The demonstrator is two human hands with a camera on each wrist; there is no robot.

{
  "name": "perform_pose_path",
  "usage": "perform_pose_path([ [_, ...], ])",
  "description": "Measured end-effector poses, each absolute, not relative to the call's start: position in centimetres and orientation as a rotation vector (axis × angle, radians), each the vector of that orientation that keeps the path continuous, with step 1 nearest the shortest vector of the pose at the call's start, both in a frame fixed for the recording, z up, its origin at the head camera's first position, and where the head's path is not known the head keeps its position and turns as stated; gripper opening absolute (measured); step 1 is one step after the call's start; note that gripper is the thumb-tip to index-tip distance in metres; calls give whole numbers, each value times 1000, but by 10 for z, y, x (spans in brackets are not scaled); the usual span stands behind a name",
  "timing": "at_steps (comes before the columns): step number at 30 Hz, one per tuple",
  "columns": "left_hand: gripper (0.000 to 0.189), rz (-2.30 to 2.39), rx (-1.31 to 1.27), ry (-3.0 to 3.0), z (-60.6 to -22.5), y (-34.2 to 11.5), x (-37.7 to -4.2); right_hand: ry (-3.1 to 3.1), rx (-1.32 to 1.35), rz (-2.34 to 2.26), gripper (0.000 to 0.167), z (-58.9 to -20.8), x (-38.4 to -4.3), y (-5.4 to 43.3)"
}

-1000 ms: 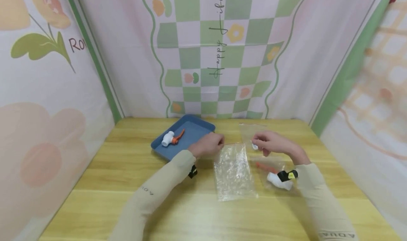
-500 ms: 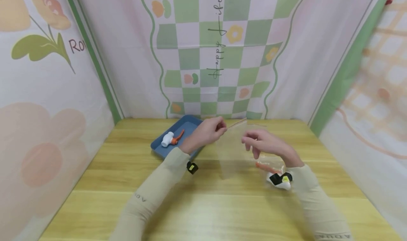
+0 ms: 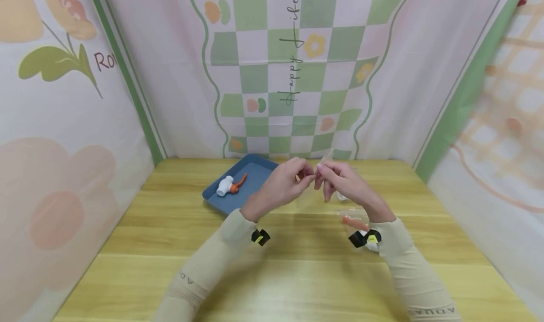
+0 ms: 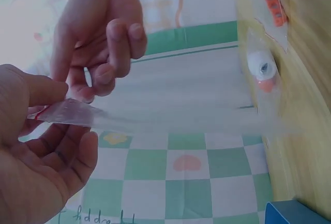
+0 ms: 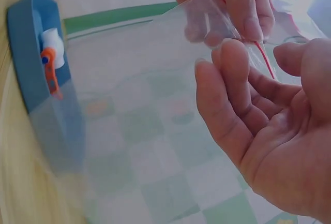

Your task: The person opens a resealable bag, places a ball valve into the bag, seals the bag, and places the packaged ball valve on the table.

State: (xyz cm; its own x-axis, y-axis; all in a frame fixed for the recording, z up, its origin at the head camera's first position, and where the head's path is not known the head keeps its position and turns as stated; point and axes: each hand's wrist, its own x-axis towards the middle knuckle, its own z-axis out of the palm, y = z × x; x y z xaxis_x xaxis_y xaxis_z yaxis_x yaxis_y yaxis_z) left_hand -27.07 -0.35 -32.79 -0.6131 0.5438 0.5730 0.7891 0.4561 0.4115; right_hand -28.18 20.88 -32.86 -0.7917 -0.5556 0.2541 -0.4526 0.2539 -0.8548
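My left hand (image 3: 282,182) pinches the top edge of a clear zip bag (image 5: 129,110) with a red seal line, held up off the table. In the left wrist view the bag (image 4: 170,113) hangs from between thumb and fingers. My right hand (image 3: 346,185) is close beside the seal. Its thumb and loosely bent fingers stand apart in the right wrist view, around the bag's edge; whether they touch it is unclear. A white plastic valve with an orange lever (image 3: 227,186) lies in the blue tray (image 3: 255,171) at the left.
On the wooden table (image 3: 297,284), below my right wrist, a clear bag covers an orange lever (image 3: 356,223) and a white valve body (image 3: 372,247), partly hidden. Another white piece (image 3: 341,196) lies behind my right hand. A patterned curtain (image 3: 280,76) closes off the back.
The clear bag has been lifted from the table by my left hand and raised between both hands. My right hand has moved left from the white piece to the bag's top.
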Motion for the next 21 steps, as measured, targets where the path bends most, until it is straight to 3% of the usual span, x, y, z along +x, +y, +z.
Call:
perform_pose_path([
  [21,21,-1132,-1221,-2299,-336,-6,-252,2324,-1199,-1577,17,-314,-267,207],
])
